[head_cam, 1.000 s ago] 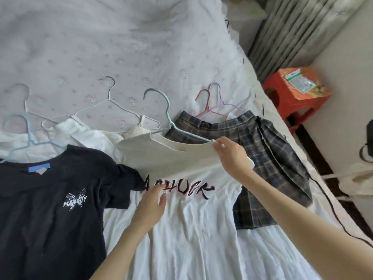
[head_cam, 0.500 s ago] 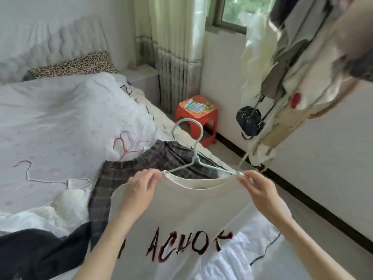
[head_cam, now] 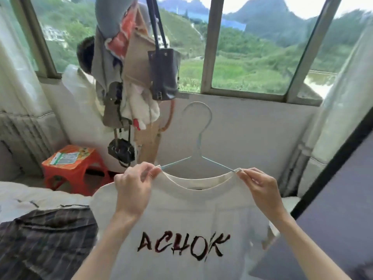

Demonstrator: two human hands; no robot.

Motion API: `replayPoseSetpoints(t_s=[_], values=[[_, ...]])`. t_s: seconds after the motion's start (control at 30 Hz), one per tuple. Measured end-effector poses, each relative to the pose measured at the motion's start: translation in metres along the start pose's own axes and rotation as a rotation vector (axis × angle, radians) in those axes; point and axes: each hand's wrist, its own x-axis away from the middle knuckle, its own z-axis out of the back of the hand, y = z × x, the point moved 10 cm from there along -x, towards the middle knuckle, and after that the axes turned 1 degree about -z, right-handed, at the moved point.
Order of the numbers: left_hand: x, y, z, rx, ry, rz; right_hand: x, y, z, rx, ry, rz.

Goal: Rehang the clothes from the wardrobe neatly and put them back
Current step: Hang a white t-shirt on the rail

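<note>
A white T-shirt (head_cam: pixel 193 215) with dark red lettering hangs on a pale blue wire hanger (head_cam: pixel 198 138), held up in front of me below the window. My left hand (head_cam: pixel 134 186) pinches the shirt's left shoulder at the hanger's end. My right hand (head_cam: pixel 260 187) pinches the right shoulder at the other end. The hanger's hook points up, free of any rail. A plaid skirt (head_cam: pixel 46 241) lies on the bed at the lower left.
A rack of hanging bags and clothes (head_cam: pixel 131 73) stands left of the hanger. An orange plastic stool (head_cam: pixel 74 166) sits by the bed. A dark panel (head_cam: pixel 333 209) rises at the right. Curtains flank the window (head_cam: pixel 250 47).
The shirt on its hanger has been lifted off the bed and held upright. My view has swung from the bed to the window wall. Both hands now hold the shoulders.
</note>
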Motion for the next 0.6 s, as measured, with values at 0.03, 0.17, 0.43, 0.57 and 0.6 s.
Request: replayPoseSetpoints(t_s=[0.03,0.17,0.43,0.57,0.6], values=[[0.001,0.02,-0.017,0.011,-0.014,-0.037,0.005,0.006,0.026,0.003,0.057,-0.016],[0.011,0.084,-0.082,0.068,-0.09,-0.19,0.035,0.008,0.121,0.072,0.287,-0.015],[0.026,0.195,-0.169,0.437,-0.271,-0.331,0.096,-0.018,0.241,0.326,0.543,0.005],[0.042,0.239,-0.204,0.588,-0.411,-0.388,0.146,-0.017,0.284,0.441,0.624,-0.067],[0.045,0.25,-0.211,0.609,-0.443,-0.416,0.159,-0.018,0.294,0.509,0.654,-0.08]])
